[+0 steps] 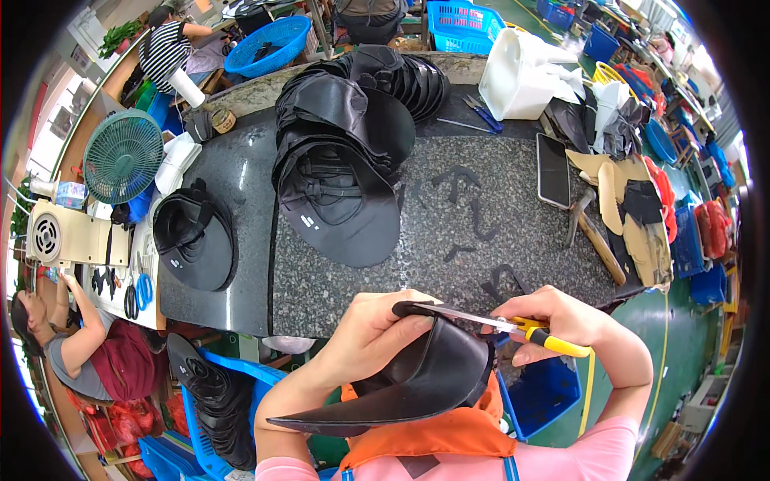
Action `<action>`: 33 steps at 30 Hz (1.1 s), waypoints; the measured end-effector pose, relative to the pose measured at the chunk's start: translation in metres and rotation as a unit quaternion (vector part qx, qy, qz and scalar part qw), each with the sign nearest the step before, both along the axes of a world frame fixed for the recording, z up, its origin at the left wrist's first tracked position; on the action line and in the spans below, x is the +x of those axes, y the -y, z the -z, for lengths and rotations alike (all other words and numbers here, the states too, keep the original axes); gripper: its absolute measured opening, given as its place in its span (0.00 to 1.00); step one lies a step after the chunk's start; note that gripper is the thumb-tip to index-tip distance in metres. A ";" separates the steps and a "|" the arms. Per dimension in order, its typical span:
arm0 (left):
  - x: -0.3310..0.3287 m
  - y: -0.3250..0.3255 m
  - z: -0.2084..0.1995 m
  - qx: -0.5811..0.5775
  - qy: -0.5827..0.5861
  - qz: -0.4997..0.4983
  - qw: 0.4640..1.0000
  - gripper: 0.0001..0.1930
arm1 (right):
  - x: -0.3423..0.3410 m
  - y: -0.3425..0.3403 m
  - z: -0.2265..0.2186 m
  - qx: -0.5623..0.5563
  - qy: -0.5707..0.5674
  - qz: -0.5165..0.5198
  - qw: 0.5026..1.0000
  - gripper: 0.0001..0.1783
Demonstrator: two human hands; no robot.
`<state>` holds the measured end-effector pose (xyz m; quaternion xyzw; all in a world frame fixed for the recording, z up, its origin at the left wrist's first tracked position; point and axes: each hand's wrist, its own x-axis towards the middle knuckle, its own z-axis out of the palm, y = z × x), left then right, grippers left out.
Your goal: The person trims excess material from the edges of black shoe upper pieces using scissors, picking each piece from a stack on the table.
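Pinches the upper edge of the black cap (449,373) in the left hand (373,329), with thumb closed onto bent fingers, probably to hold that edge taut. Lets the rest hang tilted below, with brim (353,415) pointing left, in front of the orange apron (433,439) and nearer the body than the granite table (337,293), perhaps for freedom to turn. Grips yellow-handled scissors (553,341) in the right hand (565,317), curled around the handles, with blades (461,315) aimed left along the pinched edge; cannot tell how far apart.

At left, has a lone cap (200,248) well apart from the nested stack (345,200), likely nested to save room, and a blue crate (258,385) beside the left forearm, limiting elbow swing. Offers more room mid-table, over granite scattered with flat black offcuts (481,224). At right, has a blue bin (565,401) below the wrist, then phone (555,170), hammer (603,247) and tan sheets (654,255) toward the table's edge, seemingly parked aside from the scissors.
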<state>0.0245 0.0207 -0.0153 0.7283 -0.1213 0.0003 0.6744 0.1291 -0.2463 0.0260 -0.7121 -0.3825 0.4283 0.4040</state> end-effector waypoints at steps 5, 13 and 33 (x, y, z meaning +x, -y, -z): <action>-0.001 0.001 -0.004 -0.020 -0.028 -0.007 0.999 0.06 | -0.003 0.003 -0.002 -0.002 0.007 0.021 1.000 0.29; -0.002 -0.004 -0.013 -0.051 -0.050 0.010 0.997 0.08 | -0.002 0.010 -0.007 -0.026 -0.009 0.011 1.000 0.30; 0.011 -0.012 -0.053 0.227 -0.025 0.052 0.972 0.10 | 0.006 0.019 -0.025 -0.031 0.059 -0.040 0.997 0.32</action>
